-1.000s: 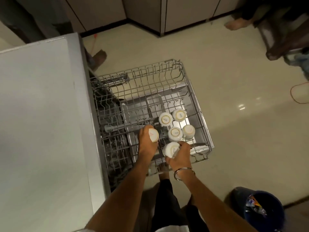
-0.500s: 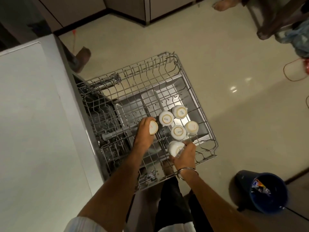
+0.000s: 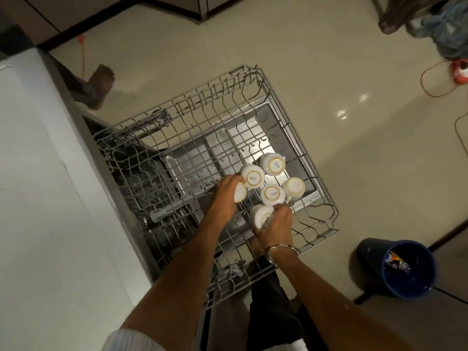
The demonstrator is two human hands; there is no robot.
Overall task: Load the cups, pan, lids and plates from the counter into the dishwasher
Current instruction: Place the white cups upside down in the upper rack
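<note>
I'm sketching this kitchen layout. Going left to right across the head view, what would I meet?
White counter → pulled-out dishwasher rack holding upturned cups → blue bucket on the floor.

We see six white cups, all upside down in the pulled-out wire rack [image 3: 314, 214] of the dishwasher. Our left hand [image 3: 225, 191] grips one tilted cup [image 3: 240, 192]; our right hand [image 3: 277, 225] holds another tilted cup [image 3: 260, 216]. Just beyond our hands four more stand base-up, clustered and touching: two [image 3: 252, 176] [image 3: 273, 165] farther out, two [image 3: 272, 194] [image 3: 293, 187] nearer the right hand.
</note>
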